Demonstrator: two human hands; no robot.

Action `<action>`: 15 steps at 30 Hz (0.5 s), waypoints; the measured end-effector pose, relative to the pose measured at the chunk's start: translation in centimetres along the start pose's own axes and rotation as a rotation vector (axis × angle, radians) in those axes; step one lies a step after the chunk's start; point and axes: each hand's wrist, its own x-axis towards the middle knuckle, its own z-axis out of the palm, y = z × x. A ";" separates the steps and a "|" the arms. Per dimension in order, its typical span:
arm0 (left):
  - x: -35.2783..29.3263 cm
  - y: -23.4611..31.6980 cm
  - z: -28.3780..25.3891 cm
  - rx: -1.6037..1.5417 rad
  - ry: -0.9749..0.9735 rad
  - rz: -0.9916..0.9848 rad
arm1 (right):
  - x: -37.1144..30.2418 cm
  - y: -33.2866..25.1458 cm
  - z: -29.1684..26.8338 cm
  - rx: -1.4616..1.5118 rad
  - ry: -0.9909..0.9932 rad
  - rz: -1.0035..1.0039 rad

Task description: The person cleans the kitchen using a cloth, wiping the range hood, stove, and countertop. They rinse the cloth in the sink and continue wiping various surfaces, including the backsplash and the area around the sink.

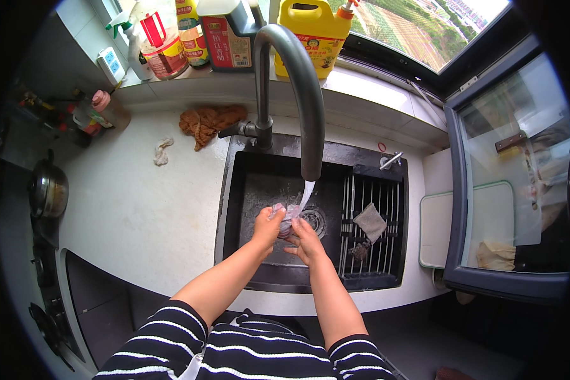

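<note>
Over the dark sink (269,278), my left hand (268,227) is closed around a pale purple, wet, crumpled thing (287,221) whose kind I cannot make out. My right hand (307,242) is beside it, fingers apart and curved toward it, the tips at or very near its surface. Water runs from the dark grey faucet (311,166) down beside the purple thing, close to my right fingertips. Below and behind the hands lies the round drain strainer (313,221).
A rack (389,253) across the sink's right side holds a grey sponge cloth (370,223) and a scrubber (360,251). A brown rag (210,123) lies behind left. Bottles and a yellow jug (310,44) line the sill. An open window frame (453,190) juts in at right.
</note>
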 end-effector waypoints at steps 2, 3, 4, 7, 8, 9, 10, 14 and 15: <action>0.1 -0.2 -0.4 -0.110 0.010 -0.067 | 0.6 0.9 -1.0 0.017 -0.099 -0.003; 0.1 0.3 -0.4 -0.175 0.008 -0.116 | -0.2 0.3 -0.2 -0.050 0.033 -0.014; 0.0 0.6 -0.4 -0.279 0.041 -0.216 | 0.3 0.6 -0.3 -0.111 0.072 -0.116; 0.2 0.7 -1.2 -0.374 -0.050 -0.489 | 1.2 1.2 -0.1 -0.335 0.171 -0.418; 0.3 0.4 -1.1 -0.318 0.001 -0.581 | 1.2 0.9 0.1 -0.434 0.193 -0.518; -0.3 1.5 0.0 -0.261 0.051 -0.672 | 0.9 0.3 0.5 -0.534 0.216 -0.618; -0.7 2.1 0.5 -0.202 0.100 -0.763 | 0.8 0.1 0.6 -0.634 0.241 -0.717; 0.0 2.7 0.9 -0.394 -0.308 -0.866 | 0.2 -0.3 -0.3 -0.876 0.095 -0.775; 0.6 1.9 1.1 -0.306 -0.272 -0.773 | -0.5 -0.8 0.0 -0.904 0.081 -0.928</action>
